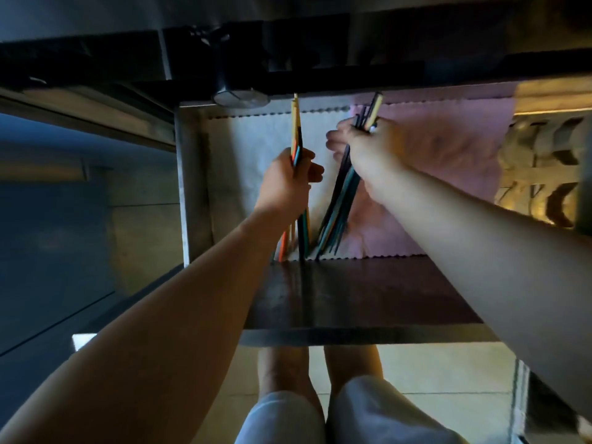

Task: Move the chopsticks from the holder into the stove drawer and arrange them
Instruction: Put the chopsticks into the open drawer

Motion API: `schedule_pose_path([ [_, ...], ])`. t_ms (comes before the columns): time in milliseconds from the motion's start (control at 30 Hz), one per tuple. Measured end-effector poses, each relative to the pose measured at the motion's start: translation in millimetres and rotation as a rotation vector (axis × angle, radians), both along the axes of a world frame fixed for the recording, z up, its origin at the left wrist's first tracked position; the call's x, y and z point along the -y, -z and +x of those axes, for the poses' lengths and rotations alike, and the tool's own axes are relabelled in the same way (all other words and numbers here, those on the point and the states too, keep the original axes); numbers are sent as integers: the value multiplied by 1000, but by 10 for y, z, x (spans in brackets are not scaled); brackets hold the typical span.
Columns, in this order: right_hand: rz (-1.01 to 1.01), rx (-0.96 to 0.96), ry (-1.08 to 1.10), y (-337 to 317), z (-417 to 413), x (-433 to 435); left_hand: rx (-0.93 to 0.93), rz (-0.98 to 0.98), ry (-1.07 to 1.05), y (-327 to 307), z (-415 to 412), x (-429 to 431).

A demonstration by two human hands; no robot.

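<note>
- Knees (320, 415) in pale shorts sat nearest the lens, below the metal front lip of the open stove drawer (352, 296).
- At the left, the left hand (288, 181) was closed around a small bundle of chopsticks (297, 136); yellow tips stood above the fist and orange, black and teal ends ran out beneath it to the drawer's near edge.
- Behind that grip lay a white liner sheet (256, 149) with a scalloped edge.
- Just right of the left fist, a second bundle of dark and teal chopsticks (339, 200) slanted down to the same near edge, close beside the first.
- The right hand (365, 149) was clamped on this second bundle near its top, though blur made the fingers hard to separate.
- Beyond and right of that grip, a pink cloth (448, 161) covered the drawer floor.
</note>
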State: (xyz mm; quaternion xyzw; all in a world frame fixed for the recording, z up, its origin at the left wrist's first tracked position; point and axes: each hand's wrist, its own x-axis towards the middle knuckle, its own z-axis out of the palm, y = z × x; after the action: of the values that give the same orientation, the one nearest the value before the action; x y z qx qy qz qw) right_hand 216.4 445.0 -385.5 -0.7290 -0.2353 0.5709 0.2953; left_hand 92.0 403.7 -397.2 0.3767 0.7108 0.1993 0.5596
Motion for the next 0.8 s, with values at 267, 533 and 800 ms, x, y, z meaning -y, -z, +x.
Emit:
schedule_pose_path([
  [267,-237,191,-291,441,-231,114,-121,-177,48,268,-163,54],
  [533,-237,306,-315,474,-301,301,-245,-255,-19,272,-234,263],
  [800,-287,327,-361,-74,-226,595,-349,-347,51,-206,-355,476],
])
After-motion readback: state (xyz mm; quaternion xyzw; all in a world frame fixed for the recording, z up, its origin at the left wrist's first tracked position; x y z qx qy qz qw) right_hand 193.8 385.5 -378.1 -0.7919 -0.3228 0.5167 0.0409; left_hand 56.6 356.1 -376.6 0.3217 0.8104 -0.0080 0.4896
